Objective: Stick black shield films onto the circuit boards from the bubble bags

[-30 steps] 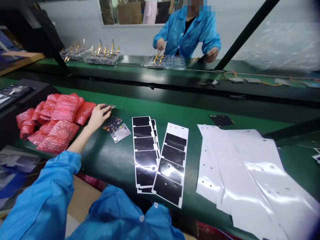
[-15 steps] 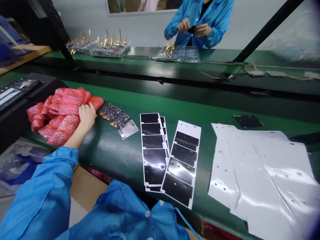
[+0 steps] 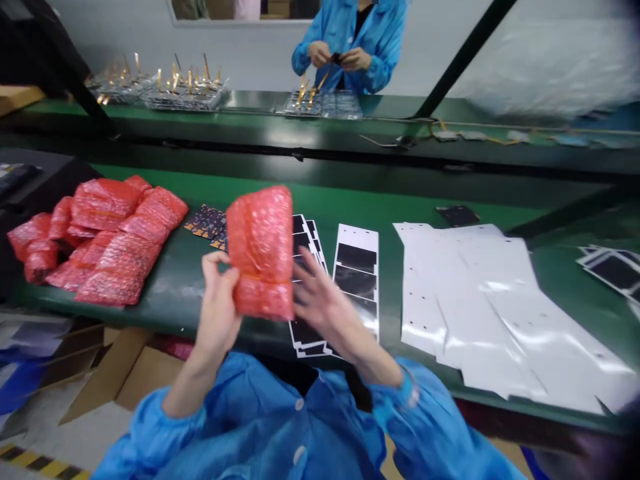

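**Hand state.** The left hand is grasping the red bubble bag at its lower left edge, with the fingers curled around the edge. The right hand is released, with the fingers spread, and lies just beside the bag's right edge at 3 o'clock. Whether the fingertips touch the film cannot be determined.

**Item position.** The bag is held upright, clear of the green bench, and overlaps the near edge of the work area at 12 o'clock from the wearer. Its contents, if any, cannot be determined.

**Handling.** The bag is judged to be light, soft and flexible. The film surface may prove slippery. Take hold along an edge with the fingers and thumb, and support the opposite edge, as the bag is likely to fold under its own weight.

**Surrounding items.** Measured from the bag, a pile of red bubble bags lies at 9 o'clock on the bench. Small circuit boards lie at 10 o'clock. Black-and-white film strips lie at 3 o'clock, and white liner sheets lie beyond them. Across the far bench, a co-worker handles a small dark part with both hands above a tray of boards with gold flex cables.
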Available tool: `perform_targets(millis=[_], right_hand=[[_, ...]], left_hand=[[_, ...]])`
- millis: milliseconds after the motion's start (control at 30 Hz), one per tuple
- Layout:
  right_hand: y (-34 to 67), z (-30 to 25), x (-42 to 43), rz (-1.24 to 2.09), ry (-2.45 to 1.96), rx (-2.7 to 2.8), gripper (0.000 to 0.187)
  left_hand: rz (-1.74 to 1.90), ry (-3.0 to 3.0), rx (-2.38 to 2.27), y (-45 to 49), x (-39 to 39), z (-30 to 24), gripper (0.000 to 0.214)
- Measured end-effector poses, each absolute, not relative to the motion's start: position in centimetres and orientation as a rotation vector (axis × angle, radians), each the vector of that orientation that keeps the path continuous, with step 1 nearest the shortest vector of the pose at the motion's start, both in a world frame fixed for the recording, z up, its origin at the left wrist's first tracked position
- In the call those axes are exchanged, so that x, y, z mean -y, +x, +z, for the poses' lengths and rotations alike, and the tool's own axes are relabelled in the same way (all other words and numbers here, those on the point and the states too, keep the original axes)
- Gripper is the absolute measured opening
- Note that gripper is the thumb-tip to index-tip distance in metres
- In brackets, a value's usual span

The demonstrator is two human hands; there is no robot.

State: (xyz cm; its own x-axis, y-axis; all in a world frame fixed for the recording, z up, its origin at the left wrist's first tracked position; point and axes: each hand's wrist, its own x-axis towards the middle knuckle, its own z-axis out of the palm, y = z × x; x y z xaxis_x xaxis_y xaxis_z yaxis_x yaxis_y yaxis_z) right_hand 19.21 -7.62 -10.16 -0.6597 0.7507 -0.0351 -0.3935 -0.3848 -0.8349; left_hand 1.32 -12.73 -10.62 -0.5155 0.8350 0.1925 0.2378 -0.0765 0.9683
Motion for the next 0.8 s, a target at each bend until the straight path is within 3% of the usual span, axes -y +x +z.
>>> perform_targets(millis=[67, 200, 467, 633, 800], right_hand=[[17.9, -10.0, 7.9, 2.136, -0.560, 1.004, 0.068], [15.9, -9.9, 7.7, 2.123, -0.648, 0.879, 0.061], [16.1, -10.4, 7.4, 2.024, -0.662, 0.873, 0.057], [16.8, -11.7, 6.2, 1.909, -0.808, 1.099, 0.045], [17.0, -12.4, 5.4, 1.710, -0.930, 1.256, 0.052]], left_hand=[[1.592, 1.436, -1.782, 3.4, 13.4, -11.9, 0.018], [1.497, 2.015, -1.976, 3.2, 13.7, -12.7, 0.043], [1.216, 2.309, -1.786, 2.2, 13.5, -11.5, 0.036], [1.002, 2.287, -1.672, 2.4, 13.2, -11.8, 0.012], [0.881, 2.369, -1.486, 1.4, 13.6, -10.8, 0.025]])
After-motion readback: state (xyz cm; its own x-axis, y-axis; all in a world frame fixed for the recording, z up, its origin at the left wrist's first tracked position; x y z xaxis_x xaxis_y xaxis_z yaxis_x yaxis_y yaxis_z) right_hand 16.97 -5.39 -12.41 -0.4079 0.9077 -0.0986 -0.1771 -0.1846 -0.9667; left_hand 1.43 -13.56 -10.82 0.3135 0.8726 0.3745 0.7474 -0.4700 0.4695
